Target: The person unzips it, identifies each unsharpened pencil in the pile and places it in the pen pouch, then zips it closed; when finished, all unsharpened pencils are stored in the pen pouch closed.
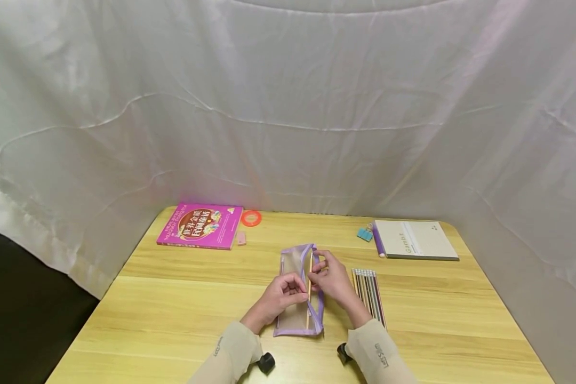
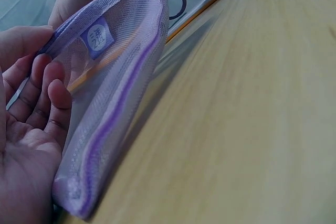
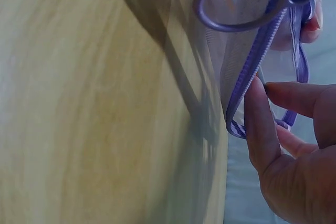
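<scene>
1. The mesh pouch [image 1: 292,319] lay at the lower centre of the head frame, edged in purple, its zipped mouth parted; a yellow-orange pencil [image 1: 309,288] ran lengthwise along that mouth.
2. The left hand [image 1: 284,292] pinched the pouch's rim between thumb and fingers; the right hand [image 1: 334,278] pinched the pencil between thumb and forefinger.
3. The soft mesh seemed the likeliest source of trouble: if the left hand's pinch slackened, the mouth could sag shut, and the pencil's tip might snag on the zip teeth or poke the netting.
4. Just right of the pouch, a row of pencils [image 1: 368,293] lay side by side on the table [image 1: 461,309]; a careless sweep of the right forearm, close beside them, could scatter them.
5. The left wrist view showed a printed label [image 2: 98,38] inside the pouch, which the head view did not make out; the right wrist view showed the large pull ring [image 3: 231,27] and the zip teeth clearly.
6. Farther out sat a pink book [image 1: 199,226], upper left on the table, and a notebook [image 1: 420,242], upper right.
</scene>
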Tool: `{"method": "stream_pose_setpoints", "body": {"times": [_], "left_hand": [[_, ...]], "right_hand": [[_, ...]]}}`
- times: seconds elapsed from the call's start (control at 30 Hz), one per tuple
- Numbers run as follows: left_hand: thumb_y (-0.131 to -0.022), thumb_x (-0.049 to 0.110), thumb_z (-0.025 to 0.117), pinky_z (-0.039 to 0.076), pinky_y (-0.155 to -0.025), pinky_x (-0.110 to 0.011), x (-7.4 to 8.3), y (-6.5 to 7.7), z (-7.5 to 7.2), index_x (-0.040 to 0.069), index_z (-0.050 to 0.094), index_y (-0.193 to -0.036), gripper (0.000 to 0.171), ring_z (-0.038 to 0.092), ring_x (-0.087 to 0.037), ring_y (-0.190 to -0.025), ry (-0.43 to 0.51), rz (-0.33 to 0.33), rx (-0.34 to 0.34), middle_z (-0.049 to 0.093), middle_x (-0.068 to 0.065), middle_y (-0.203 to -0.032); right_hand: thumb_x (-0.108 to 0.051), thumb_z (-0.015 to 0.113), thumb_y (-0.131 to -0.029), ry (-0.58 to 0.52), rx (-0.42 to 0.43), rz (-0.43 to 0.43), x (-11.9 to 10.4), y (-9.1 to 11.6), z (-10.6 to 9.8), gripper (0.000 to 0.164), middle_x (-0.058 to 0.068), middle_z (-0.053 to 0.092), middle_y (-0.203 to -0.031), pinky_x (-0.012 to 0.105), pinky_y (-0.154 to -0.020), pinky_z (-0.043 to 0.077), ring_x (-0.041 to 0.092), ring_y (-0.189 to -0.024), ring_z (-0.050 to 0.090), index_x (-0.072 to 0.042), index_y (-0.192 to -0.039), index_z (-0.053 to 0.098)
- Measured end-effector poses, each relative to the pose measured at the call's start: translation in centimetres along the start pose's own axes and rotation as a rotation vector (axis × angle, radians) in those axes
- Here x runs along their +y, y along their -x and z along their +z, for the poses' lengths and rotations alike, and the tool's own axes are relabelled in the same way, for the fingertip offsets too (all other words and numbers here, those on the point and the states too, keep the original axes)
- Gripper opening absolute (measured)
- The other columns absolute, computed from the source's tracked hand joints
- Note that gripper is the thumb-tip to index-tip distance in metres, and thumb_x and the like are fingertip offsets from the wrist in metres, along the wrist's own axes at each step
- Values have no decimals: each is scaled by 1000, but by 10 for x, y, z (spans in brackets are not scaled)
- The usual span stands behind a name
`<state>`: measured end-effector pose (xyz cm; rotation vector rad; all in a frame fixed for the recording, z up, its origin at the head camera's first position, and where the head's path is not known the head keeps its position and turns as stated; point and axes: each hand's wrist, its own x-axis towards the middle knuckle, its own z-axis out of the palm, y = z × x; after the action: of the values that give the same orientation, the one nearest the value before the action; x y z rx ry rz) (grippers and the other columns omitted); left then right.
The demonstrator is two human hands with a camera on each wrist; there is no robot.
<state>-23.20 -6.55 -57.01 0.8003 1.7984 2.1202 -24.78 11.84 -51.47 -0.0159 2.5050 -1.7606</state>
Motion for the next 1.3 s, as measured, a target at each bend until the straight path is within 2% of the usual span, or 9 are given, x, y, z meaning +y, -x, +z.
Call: {"method": "stream_pose_setpoints", "body": {"times": [0.23,0.37,0.5,0.67,0.83,0.97,1.17,1.3], "left_hand": [[-93,-2,69,52,-77,-18,0,0,1,-16,57,-101,20,63,-6,-85,-24,-6,8,66,7,-94],[-93,-1,70,52,-76,-18,0,-1,2,-15,58,-101,21,62,-6,-85,-33,-9,11,65,7,-93],[-92,-1,71,52,-76,-18,0,-1,2,-15,58,-101,21,62,-6,-84,-36,1,14,65,6,-92],[-92,-2,71,53,-78,-18,0,0,2,-15,58,-100,21,63,-6,-85,-29,15,18,65,5,-92],[-91,-2,71,54,-77,-18,1,2,1,-15,58,-100,20,64,-5,-84,-31,30,26,65,5,-91],[-91,0,72,55,-78,-19,5,2,1,-13,60,-100,20,63,-6,-84,-50,21,30,65,4,-92],[-91,4,72,54,-78,-20,14,0,3,-11,61,-101,21,62,-6,-84,-47,25,25,65,4,-92],[-92,5,72,53,-77,-19,18,-1,3,-11,59,-101,22,61,-6,-84,-37,32,6,64,5,-93]], "right_hand": [[7,74,-87,-22,-14,6,-1,2,-4,62,17,67,-102,40,-63,63,23,-69,71,-1,-144,52],[5,73,-90,-35,-15,29,-3,5,-15,61,20,67,-107,41,-64,64,26,-72,73,-2,-146,51],[1,70,-94,-34,2,44,-2,7,-37,57,20,66,-110,43,-70,64,30,-79,74,-3,-147,50],[-4,65,-95,-16,48,52,6,13,-79,51,17,64,-109,42,-75,64,32,-85,75,-2,-145,53],[-7,62,-96,60,92,84,24,22,-121,52,17,62,-111,38,-75,64,28,-86,74,-1,-146,51],[-6,62,-97,109,104,133,42,31,-148,55,20,63,-112,36,-73,64,25,-82,73,3,-149,46],[-3,64,-98,103,51,169,58,39,-164,53,26,68,-110,36,-67,63,24,-74,72,9,-146,44],[-1,66,-96,98,10,184,65,41,-163,53,20,68,-102,36,-64,62,22,-72,68,9,-144,46]]}}
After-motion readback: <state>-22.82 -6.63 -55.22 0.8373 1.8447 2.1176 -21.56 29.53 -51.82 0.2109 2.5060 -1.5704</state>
